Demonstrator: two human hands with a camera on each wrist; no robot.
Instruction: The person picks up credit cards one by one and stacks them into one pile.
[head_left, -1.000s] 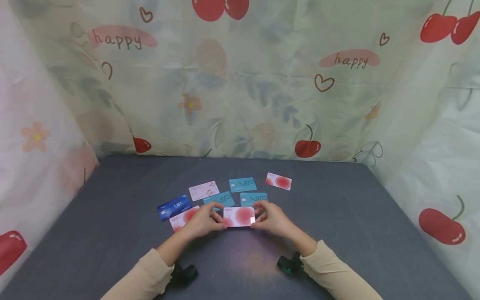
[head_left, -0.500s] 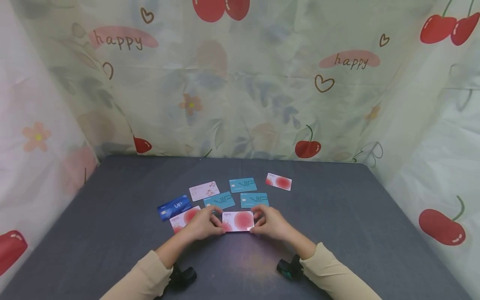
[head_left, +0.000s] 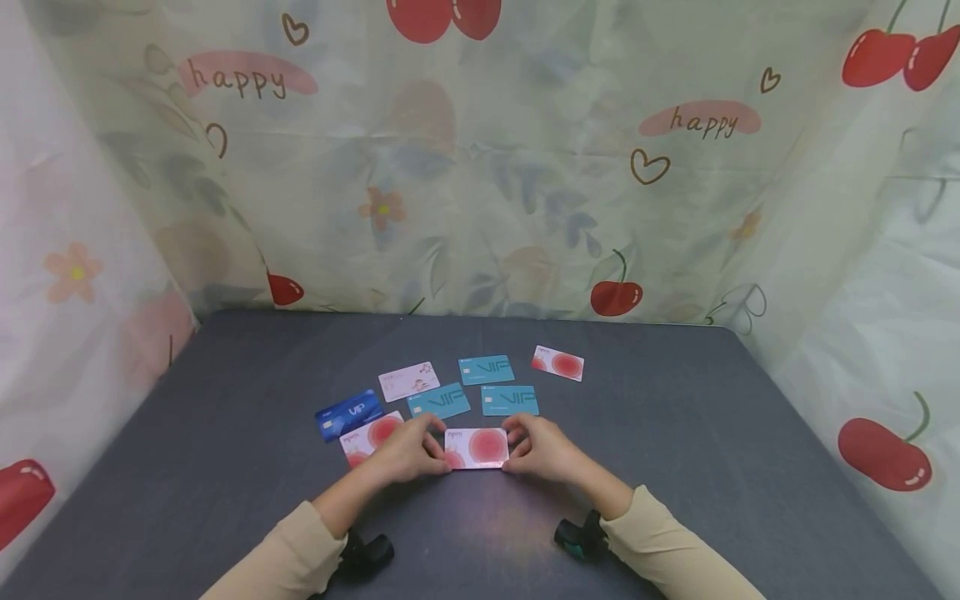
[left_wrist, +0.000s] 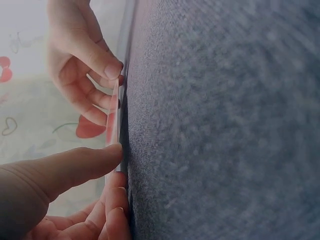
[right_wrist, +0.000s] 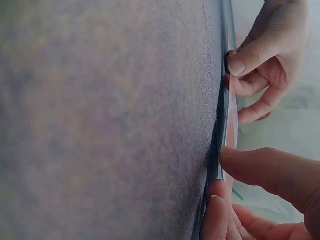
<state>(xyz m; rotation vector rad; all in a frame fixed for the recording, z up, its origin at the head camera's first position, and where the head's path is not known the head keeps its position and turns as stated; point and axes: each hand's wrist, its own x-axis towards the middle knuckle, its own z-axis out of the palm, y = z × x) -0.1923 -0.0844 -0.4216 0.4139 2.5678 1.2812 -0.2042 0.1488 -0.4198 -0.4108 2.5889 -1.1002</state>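
Between my two hands, low over the dark tabletop, is a white card with red circles (head_left: 477, 448). My left hand (head_left: 409, 450) pinches its left end between thumb and fingers. At the right end, my right hand (head_left: 544, 450) pinches it the same way. Seen edge-on in the left wrist view, the card (left_wrist: 114, 112) runs from one hand's fingertips to the other's, close over the cloth. The right wrist view also shows the card (right_wrist: 231, 117) edge-on. Beside my left hand lies another red-circle card (head_left: 367, 440), partly covered by that hand.
Behind the hands lie a blue VIP card (head_left: 349, 415), a pale pink card (head_left: 408, 382) and teal VIP cards (head_left: 486, 369), some overlapping. A further red-circle card (head_left: 557, 363) lies at the back right. Printed curtains (head_left: 480, 225) surround the dark table (head_left: 675, 433).
Both hands have drawn the held card a little toward me, uncovering more of the teal card behind it. The cards lying on the table have stayed in place.
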